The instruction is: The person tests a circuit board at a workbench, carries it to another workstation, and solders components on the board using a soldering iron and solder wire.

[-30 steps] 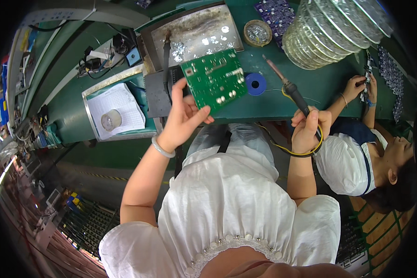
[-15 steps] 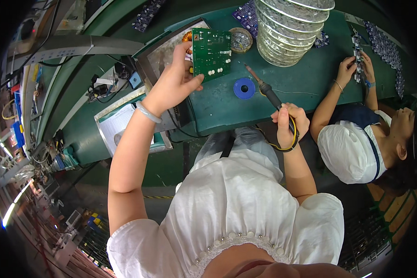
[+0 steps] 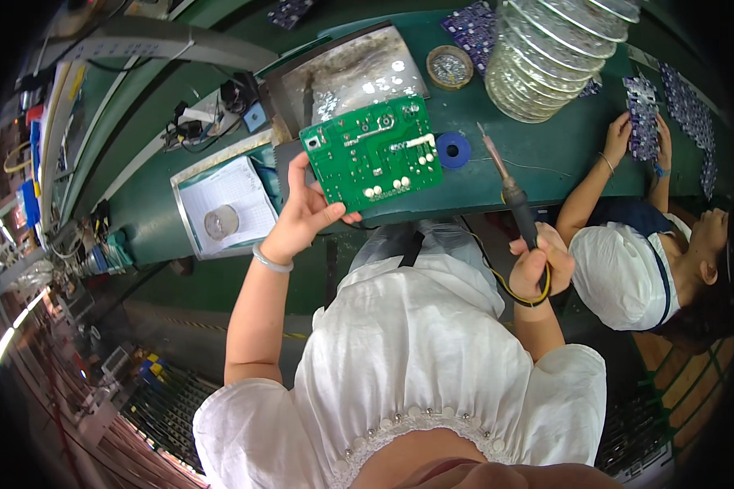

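Note:
My left hand (image 3: 303, 213) is closed on the lower left corner of a green circuit board (image 3: 367, 159), held up over the bench with its soldered side toward me. White blobs and solder joints dot that face; the side turned away is hidden. In my right hand (image 3: 540, 262) is a soldering iron (image 3: 515, 196), gripped by its dark handle, its tip pointing up and left, apart from the board. A yellow and black cable loops at that wrist. Between board and iron lies a blue solder spool (image 3: 453, 151) on the bench.
A metal tray (image 3: 367, 61) with solder splashes lies behind the board, beside a round tin (image 3: 449, 67). A ribbed duct (image 3: 546, 61) hangs at the back right. Paper sheets (image 3: 228, 200) lie left. On the right, a co-worker holds a purple board (image 3: 643, 122).
My left hand has brought the circuit board nearer and turned its soldered face more toward me. My right hand has moved right and nearer with the iron. The view has shifted slightly.

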Available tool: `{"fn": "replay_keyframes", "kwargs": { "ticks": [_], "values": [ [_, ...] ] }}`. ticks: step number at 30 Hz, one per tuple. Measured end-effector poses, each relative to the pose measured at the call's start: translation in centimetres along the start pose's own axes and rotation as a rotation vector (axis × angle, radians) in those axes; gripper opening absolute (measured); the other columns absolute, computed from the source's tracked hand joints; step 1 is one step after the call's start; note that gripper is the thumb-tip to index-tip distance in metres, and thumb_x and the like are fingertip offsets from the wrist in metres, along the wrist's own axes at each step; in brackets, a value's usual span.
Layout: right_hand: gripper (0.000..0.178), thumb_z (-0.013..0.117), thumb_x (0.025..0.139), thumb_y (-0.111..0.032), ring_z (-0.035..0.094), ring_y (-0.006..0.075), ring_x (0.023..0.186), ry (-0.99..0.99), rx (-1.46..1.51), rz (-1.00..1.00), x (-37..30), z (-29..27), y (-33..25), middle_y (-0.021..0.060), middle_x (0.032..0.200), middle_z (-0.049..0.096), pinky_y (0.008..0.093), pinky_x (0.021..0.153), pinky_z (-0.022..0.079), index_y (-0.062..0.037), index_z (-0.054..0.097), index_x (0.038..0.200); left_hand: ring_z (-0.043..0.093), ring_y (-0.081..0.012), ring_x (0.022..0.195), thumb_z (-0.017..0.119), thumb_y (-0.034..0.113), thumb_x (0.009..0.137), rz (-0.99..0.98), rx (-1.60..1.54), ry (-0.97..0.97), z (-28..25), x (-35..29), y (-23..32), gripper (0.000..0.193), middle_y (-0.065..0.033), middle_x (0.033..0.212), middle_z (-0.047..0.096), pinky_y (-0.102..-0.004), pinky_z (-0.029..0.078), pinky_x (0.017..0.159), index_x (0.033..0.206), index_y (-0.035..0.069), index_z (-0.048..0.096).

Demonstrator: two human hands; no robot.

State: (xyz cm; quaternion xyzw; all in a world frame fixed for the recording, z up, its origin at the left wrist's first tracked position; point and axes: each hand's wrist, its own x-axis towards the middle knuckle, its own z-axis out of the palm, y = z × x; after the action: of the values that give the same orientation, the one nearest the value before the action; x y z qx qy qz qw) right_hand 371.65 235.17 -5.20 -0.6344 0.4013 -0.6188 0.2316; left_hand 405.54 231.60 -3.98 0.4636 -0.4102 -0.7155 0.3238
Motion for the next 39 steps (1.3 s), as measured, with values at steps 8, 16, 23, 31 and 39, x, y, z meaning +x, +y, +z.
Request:
{"fn": "replay_keyframes", "kwargs": {
  "ticks": [8,16,23,31,39],
  "values": [
    [0.022,0.051,0.096,-0.023,0.050,0.0162,0.042,-0.037,0.141,0.060,1.2,1.2,-2.1,0.0082,0.053,0.053,0.0295,0.042,0.041,-0.0020,0.045,0.099,0.067,-0.0294,0.088,0.053,-0.009,0.088,0.151,-0.179,0.075,1.4,-5.1,-1.8,0.079,-0.0243,0.122,0.052,-0.0366,0.057,0.073,0.140,0.020,0.000],
    [0.019,0.050,0.096,-0.019,0.050,0.0160,0.041,-0.170,0.187,0.052,1.8,2.2,-2.5,0.0082,0.053,0.055,0.0313,0.042,0.044,-0.0014,0.045,0.097,0.067,-0.0295,0.090,0.052,-0.011,0.087,0.177,-0.199,0.072,1.6,-6.3,-2.5,0.080,-0.0242,0.125,0.049,-0.0367,0.057,0.073,0.140,0.021,0.002],
    [0.024,0.049,0.098,-0.031,0.051,0.0156,0.046,-0.198,0.120,0.160,1.3,2.5,-2.1,0.0078,0.055,0.053,0.0303,0.049,0.044,-0.0072,0.046,0.099,0.065,-0.0288,0.093,0.051,-0.011,0.087,0.172,-0.244,0.072,1.5,-6.0,-3.3,0.078,-0.0231,0.126,0.050,-0.0367,0.057,0.075,0.140,0.020,0.002],
    [0.014,0.052,0.093,-0.013,0.051,0.0159,0.044,-0.162,0.119,0.205,-0.1,2.0,-1.4,0.0090,0.054,0.055,0.0301,0.046,0.042,0.0000,0.050,0.095,0.064,-0.0278,0.095,0.050,-0.008,0.090,-0.047,-0.295,0.191,3.0,-4.7,-9.2,0.073,-0.0216,0.124,0.051,-0.0366,0.055,0.081,0.139,0.018,0.002],
    [0.006,0.057,0.086,-0.001,0.057,0.0171,0.048,-0.238,-0.035,0.364,-2.1,2.7,0.7,0.0116,0.059,0.060,0.0285,0.050,0.048,0.0032,0.054,0.085,0.062,-0.0269,0.101,0.045,-0.006,0.092,-0.193,-0.347,0.237,5.0,-3.0,-14.4,0.071,-0.0199,0.127,0.049,-0.0367,0.054,0.085,0.141,0.020,0.001]
  ]
}}
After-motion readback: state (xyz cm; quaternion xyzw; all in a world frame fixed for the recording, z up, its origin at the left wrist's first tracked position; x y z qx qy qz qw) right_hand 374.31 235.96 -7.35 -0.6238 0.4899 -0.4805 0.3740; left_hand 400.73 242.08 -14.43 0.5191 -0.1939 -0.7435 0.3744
